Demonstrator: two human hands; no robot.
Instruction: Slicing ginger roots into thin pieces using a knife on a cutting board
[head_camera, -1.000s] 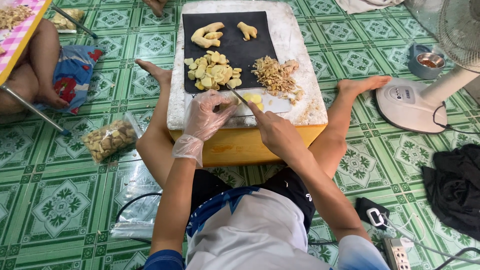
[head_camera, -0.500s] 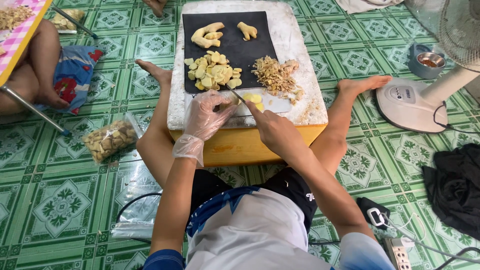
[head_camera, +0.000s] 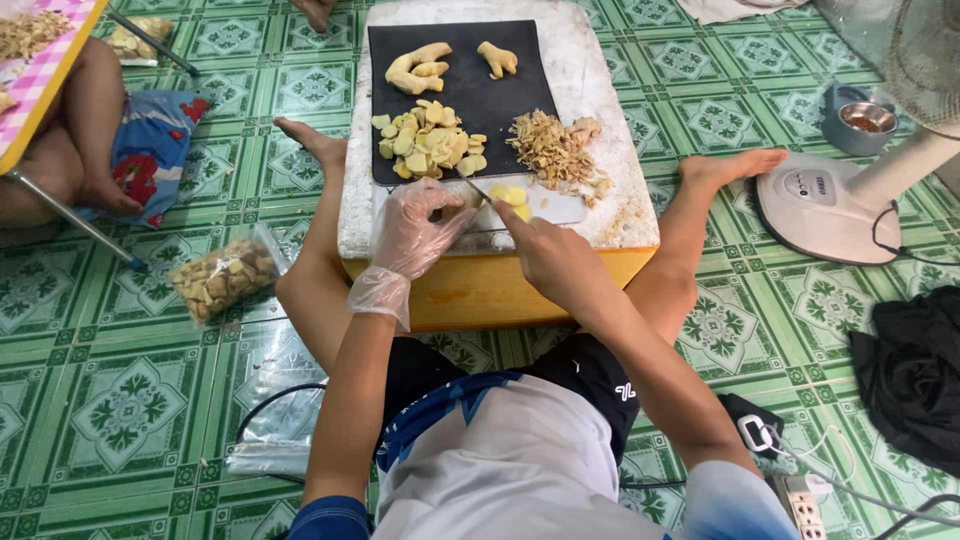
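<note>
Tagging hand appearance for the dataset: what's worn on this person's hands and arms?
The left hand wears a thin, clear disposable plastic glove, loose and crinkled, its bunched cuff ending just past the wrist. The right hand is bare, with no glove. Both forearms are uncovered; short sleeves, dark blue on the left and light blue on the right, show only at the frame's bottom edge.

Thin clear plastic glove (head_camera: 415, 235), matt black cutting mat (head_camera: 462, 90), rough pale stone slab (head_camera: 600, 90), glossy green floor tiles (head_camera: 120, 400).
</note>
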